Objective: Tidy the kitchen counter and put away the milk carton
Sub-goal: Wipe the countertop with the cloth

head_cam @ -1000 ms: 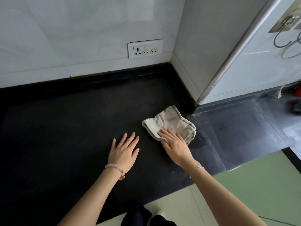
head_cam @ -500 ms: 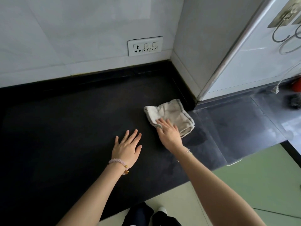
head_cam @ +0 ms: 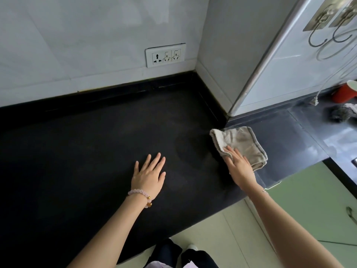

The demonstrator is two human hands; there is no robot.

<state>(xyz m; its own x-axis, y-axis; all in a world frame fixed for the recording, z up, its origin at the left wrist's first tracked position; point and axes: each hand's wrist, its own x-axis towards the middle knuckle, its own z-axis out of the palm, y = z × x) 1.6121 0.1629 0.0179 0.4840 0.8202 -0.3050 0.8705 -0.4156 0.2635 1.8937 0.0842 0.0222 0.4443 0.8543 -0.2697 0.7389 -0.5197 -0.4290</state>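
Where the black counter bends round the wall corner: a folded beige cloth lies flat on the stone, just out from the metal corner trim.
Right hand: down on the near edge of the cloth, fingers straight and close together, pressing flat. Nothing is curled round the fabric.
Left hand: palm down on the bare counter, fingers spread, well to the left of the cloth and not touching it.
Between the hands: a faint darker oval smear on the counter surface.
Left wrist: a pink bead bracelet with gold-coloured pieces.
Right wrist: a thin chain, barely visible.
Back wall: white tiles, and a white socket plate just above the counter's dark upstand.
Far right of the counter: a red cup, with a dark fuzzy lump beside it, too blurred to identify. A white plug sits at the end of a cord, down at the surface.
Upper right wall: two metal hooks stuck on the glossy white panel.
Below the counter edge, right: a pale green cabinet front.
Bottom of view: light floor tiles, dark trousers and a white shoe tip.
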